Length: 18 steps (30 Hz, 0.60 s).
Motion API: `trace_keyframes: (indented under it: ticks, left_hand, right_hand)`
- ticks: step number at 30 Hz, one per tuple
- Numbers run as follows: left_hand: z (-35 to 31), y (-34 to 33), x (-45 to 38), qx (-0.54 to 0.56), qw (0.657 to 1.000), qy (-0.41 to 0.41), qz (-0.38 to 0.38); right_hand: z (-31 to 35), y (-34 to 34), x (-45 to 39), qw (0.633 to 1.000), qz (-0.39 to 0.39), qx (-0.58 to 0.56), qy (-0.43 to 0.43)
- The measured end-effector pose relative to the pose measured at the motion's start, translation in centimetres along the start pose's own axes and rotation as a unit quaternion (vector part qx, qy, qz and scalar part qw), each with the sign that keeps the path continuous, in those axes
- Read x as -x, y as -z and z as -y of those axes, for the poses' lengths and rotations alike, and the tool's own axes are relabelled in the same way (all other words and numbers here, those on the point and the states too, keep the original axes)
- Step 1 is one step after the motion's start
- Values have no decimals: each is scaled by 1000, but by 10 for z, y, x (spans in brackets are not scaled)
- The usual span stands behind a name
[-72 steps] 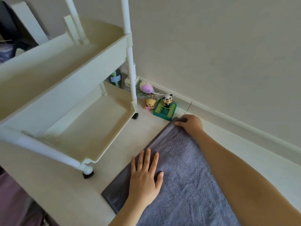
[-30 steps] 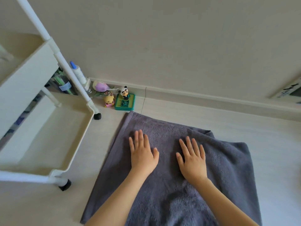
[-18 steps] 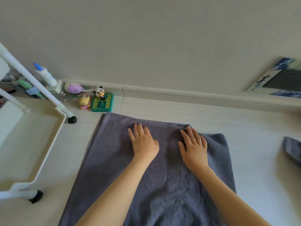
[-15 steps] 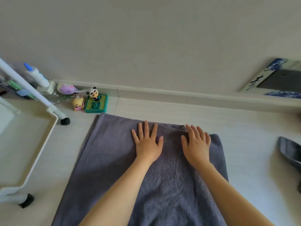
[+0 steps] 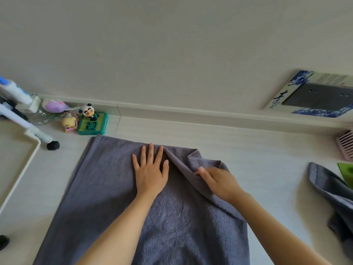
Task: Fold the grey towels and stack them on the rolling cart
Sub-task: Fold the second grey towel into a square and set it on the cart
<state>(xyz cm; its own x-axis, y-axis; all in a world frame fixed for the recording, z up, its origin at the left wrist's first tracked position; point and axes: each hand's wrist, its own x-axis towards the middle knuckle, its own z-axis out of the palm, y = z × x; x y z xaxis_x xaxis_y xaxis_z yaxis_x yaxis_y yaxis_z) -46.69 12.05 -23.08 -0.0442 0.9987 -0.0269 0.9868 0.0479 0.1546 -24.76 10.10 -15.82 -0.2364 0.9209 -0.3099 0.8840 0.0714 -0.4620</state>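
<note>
Both hands are on the grey towel [image 5: 107, 188], which lies spread on the pale floor [image 5: 257, 150] and fills the lower middle of the view. Flat and splayed, the left hand [image 5: 150, 173] presses the cloth down just short of its far edge. Just beside it, the right hand [image 5: 219, 181] has its thumb on top and fingers tucked under the towel's right edge, lifting a raised fold towards the left hand. At far left stands the white rolling cart [image 5: 21, 152], its lower tray near the towel's left edge. A second grey towel [image 5: 328, 190] lies crumpled well apart at right. Small toy figures [image 5: 89, 119] sit by the wall.
</note>
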Motion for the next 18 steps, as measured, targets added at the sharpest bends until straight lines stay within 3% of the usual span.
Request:
trace_keyframes:
  ticks: [2,4,9,15,18]
  left_hand:
    - [0,-1,0,-4,1000,-3,-5]
    - [1,-3,-1,-4,1000,-2,-6]
    - [2,-3,-3,1,1000,0,-10]
    - [3,-5,-3,-3,1000,1,-10]
    - [3,-6,-3,-1,1000,5,-14]
  right_hand:
    - [-11,-1,-11,993,-86,77,4]
    - [-22,0,-21,990,-96,103,4]
    - [-44,-5,-23,991,-52,97,79]
    - [-62,28,-19,991,51,126,6]
    - [-76,34,-8,995,42,85,-23]
